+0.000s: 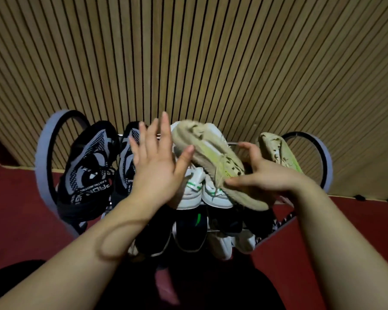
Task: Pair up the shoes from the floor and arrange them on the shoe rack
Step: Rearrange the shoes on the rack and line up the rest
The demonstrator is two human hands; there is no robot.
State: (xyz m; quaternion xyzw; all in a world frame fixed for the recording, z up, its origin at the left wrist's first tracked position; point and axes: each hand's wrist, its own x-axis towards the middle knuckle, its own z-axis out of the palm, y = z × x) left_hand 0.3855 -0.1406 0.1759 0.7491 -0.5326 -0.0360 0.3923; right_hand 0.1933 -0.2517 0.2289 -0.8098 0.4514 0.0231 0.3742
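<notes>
One beige shoe (211,157) over the rack's (43,164) middle: right hand (262,175) grips it; left hand (157,162) open flat, thumb touching.

Tilted beige knit shoe (211,151) over white pair (193,195) atop rack (42,157).

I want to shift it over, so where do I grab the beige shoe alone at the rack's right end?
Probably its near, heel end, from the front and above: the beige shoe points toe-first at the wall, so the heel faces you. Use the free left hand; the right hand holds its mate.
</notes>
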